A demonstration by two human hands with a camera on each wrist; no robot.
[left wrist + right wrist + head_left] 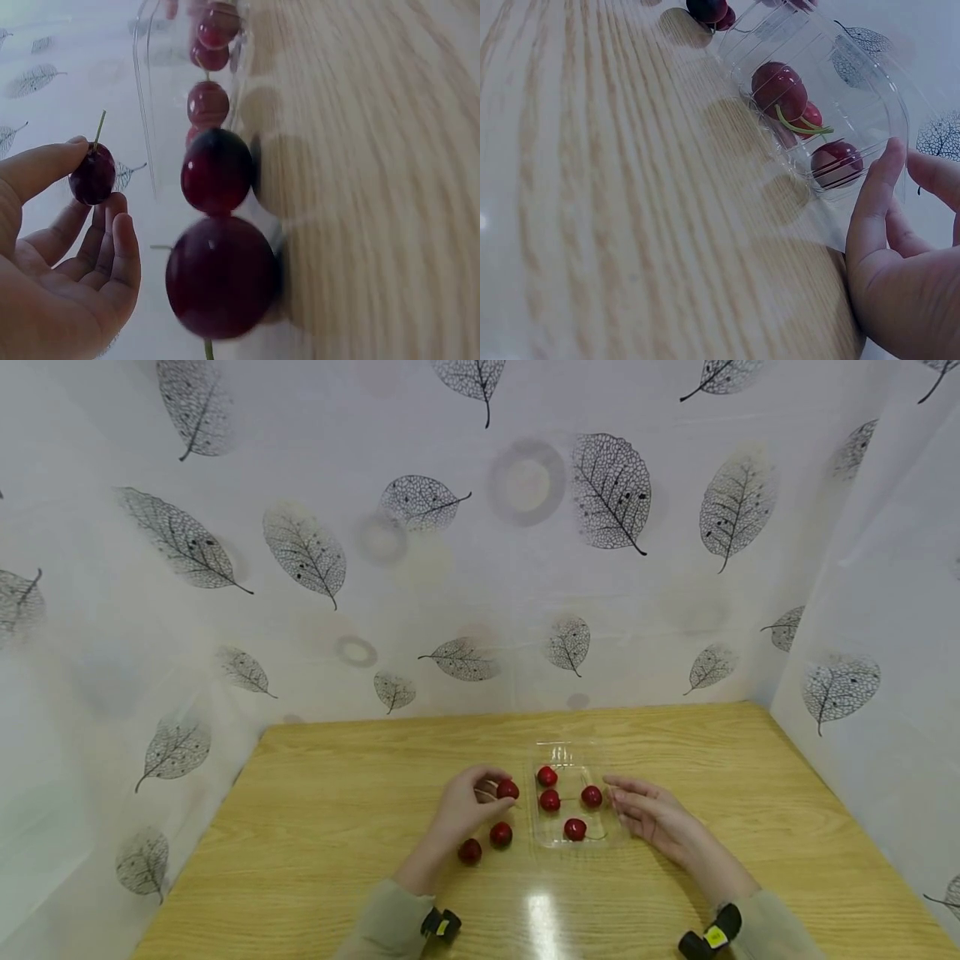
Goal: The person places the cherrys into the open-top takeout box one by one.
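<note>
Between thumb and fingertips, my left hand (468,806) pinches a dark red cherry (92,175) with its green stem upright, just left of the clear plastic box (536,837). Two more cherries, a right one (500,835) and a left one (470,852), lie on the table beside that hand. Inside the box are several cherries, including a front one (575,829) and a right one (592,796). My right hand (663,822) is at the box's right side, its fingers extended and the tips at the rim; whether they press on it is hard to tell.
A wooden table (360,777) carries everything. Behind it and along both sides hangs a pale sheet (517,585) printed with dark leaves. Black wrist straps with cameras sit on the left sleeve (393,918) and the right sleeve (776,931).
</note>
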